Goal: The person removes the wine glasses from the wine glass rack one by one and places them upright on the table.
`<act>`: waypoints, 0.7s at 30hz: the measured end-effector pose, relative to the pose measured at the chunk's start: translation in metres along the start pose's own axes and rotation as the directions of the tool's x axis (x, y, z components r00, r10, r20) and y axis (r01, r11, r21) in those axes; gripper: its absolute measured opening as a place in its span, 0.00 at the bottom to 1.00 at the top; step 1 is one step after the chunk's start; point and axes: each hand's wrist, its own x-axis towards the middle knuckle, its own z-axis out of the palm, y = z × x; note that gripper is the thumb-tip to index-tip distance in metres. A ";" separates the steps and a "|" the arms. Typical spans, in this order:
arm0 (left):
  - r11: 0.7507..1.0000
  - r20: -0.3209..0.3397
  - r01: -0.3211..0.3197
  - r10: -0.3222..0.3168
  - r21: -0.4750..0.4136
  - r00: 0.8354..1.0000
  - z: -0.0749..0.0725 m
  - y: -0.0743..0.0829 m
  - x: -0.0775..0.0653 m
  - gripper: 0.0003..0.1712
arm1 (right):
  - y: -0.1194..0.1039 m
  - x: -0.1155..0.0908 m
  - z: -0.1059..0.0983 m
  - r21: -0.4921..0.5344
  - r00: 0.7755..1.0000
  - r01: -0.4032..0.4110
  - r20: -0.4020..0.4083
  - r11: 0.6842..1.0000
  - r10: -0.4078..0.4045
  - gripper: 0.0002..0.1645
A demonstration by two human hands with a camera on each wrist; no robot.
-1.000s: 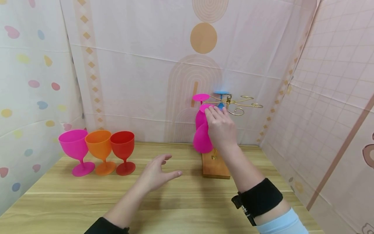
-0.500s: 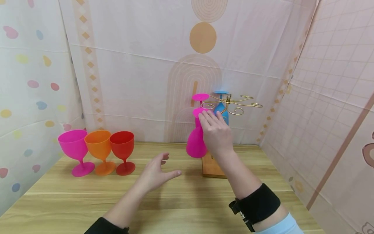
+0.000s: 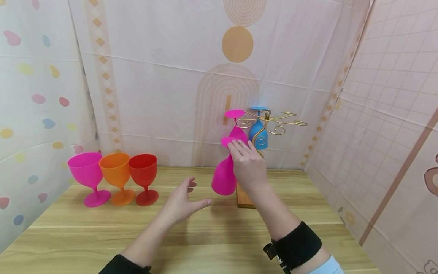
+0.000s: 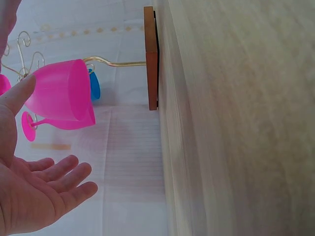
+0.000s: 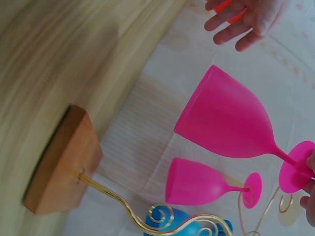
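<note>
My right hand [image 3: 249,165] pinches the foot of a pink goblet [image 3: 224,178], which hangs upside down with its bowl tilted a little to the left. In the right wrist view the fingers [image 5: 310,204] grip the edge of the goblet's round foot. Behind it, a second pink goblet [image 5: 194,182] hangs inverted from a gold scrolled-wire stemware rack [image 3: 268,118]. A blue goblet [image 3: 259,131] hangs from the same rack, at the back. My left hand [image 3: 183,201] is held over the table, fingers relaxed and thumb apart, holding nothing.
On the left of the wooden table [image 3: 191,247] stand three upright goblets: pink [image 3: 85,167], orange [image 3: 115,167] and red [image 3: 143,171]. The rack's wooden base [image 5: 69,162] is partly hidden by the right forearm in the head view. Patterned cloth [image 3: 164,95] hangs behind.
My right hand has drawn the pink goblet down and to the left, away from the rack's front hook, uncovering the blue goblet. The left hand has stayed nearly still.
</note>
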 end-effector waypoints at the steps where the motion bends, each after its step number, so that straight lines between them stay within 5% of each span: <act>1: 1.000 -0.001 -0.001 0.001 -0.001 1.000 0.000 0.000 0.000 0.59 | -0.001 -0.002 0.002 0.001 1.000 -0.010 0.007 1.000 0.010 0.18; 21: 1.000 -0.004 0.024 -0.024 -0.015 1.000 -0.003 -0.001 0.001 0.65 | -0.005 -0.034 0.027 0.113 0.967 -0.246 0.094 0.963 0.236 0.16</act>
